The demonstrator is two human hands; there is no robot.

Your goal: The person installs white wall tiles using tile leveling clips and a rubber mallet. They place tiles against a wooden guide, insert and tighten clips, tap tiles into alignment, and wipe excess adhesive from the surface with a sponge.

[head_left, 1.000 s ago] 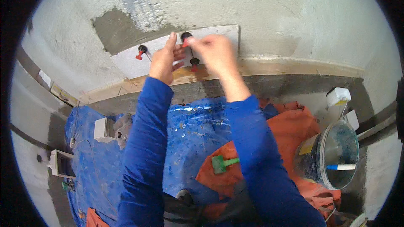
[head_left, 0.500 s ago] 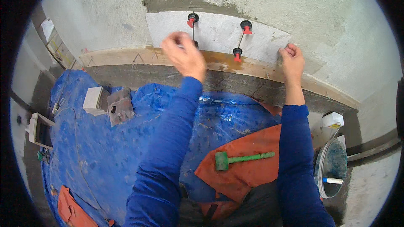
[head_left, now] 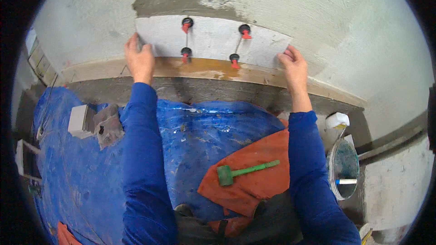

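Observation:
A long pale grey tile (head_left: 213,38) stands lengthwise against the wall, its lower edge along a wooden batten (head_left: 204,66). Two suction-cup holders cling to its face, a left one (head_left: 186,23) and a right one (head_left: 245,31), each with black cups, red levers and a thin bar between. My left hand (head_left: 140,61) grips the tile's left end, thumb by the face and fingers along the side edge. At the right end, my right hand (head_left: 295,66) has its bent fingers closed on the edge. The fingertips are partly hidden on both sides.
A green mallet (head_left: 247,172) lies on an orange cloth (head_left: 211,181) over the blue sheet (head_left: 181,163). To the right are a bucket (head_left: 344,165) with a white-and-blue handle in it and a white container (head_left: 337,120). Stacked tiles (head_left: 81,121) sit at left beside a dusty bag (head_left: 108,126).
My left hand has moved left from in front of the left suction holder to the tile's left end. My right hand stays at the right end. The whole view has shifted slightly.

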